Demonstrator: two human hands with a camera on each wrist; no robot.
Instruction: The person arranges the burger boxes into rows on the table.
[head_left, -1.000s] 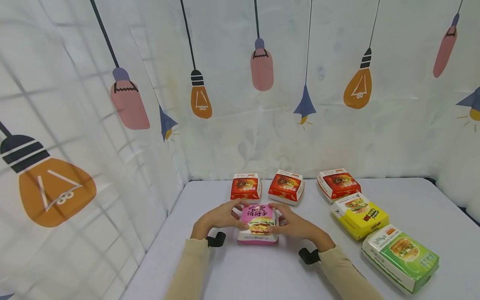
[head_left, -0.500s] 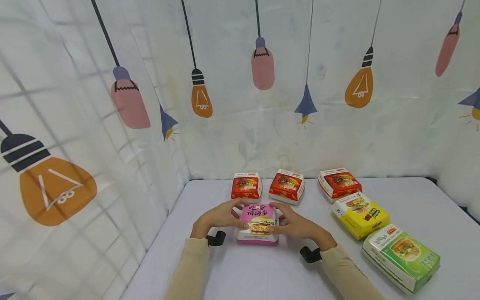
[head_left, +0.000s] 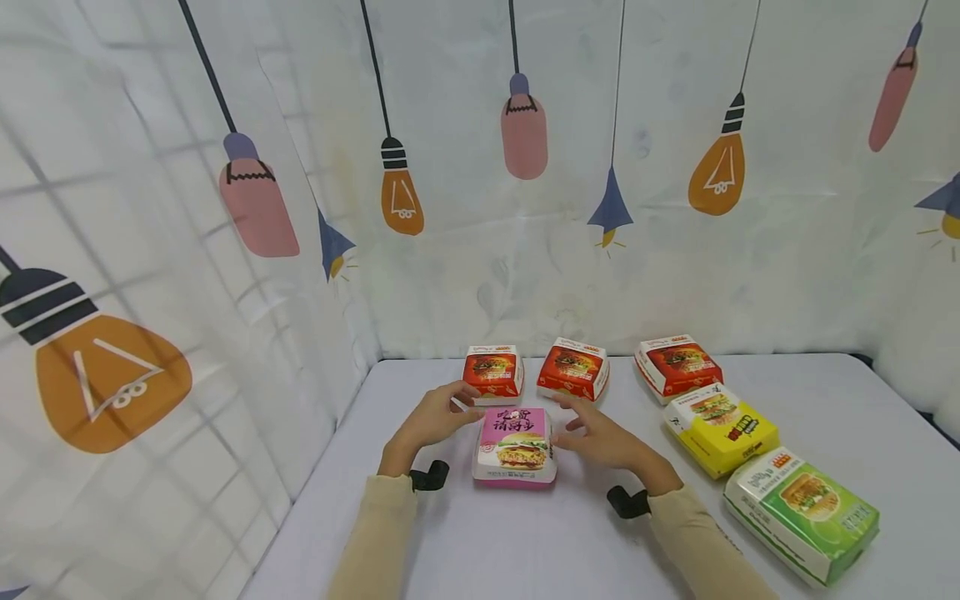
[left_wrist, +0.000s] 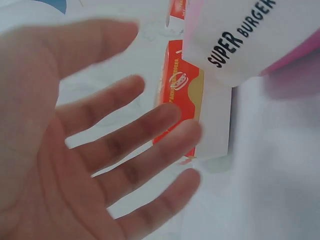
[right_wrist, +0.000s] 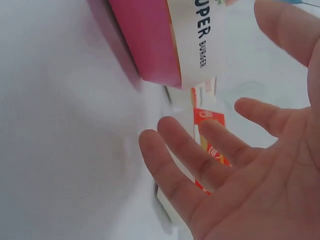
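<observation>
A pink and white burger box with a burger picture on its lid sits on the table between my two hands. My left hand is just off its left side, fingers spread and holding nothing. On the other side my right hand is likewise spread, its fingertips close to the box's right edge. The left wrist view shows the open palm with the box's "SUPER BURGER" side beyond the fingers. In the right wrist view the palm faces the box's pink lower side.
Two red burger boxes, a left one and a middle one, stand behind the pink box. To the right, a third red box, a yellow box and a green box form a slanting row. A patterned curtain hangs behind the table.
Both hands have let go of the pink burger box and moved outward, the left to the left and up, the right to the right. The box has stayed in place.
</observation>
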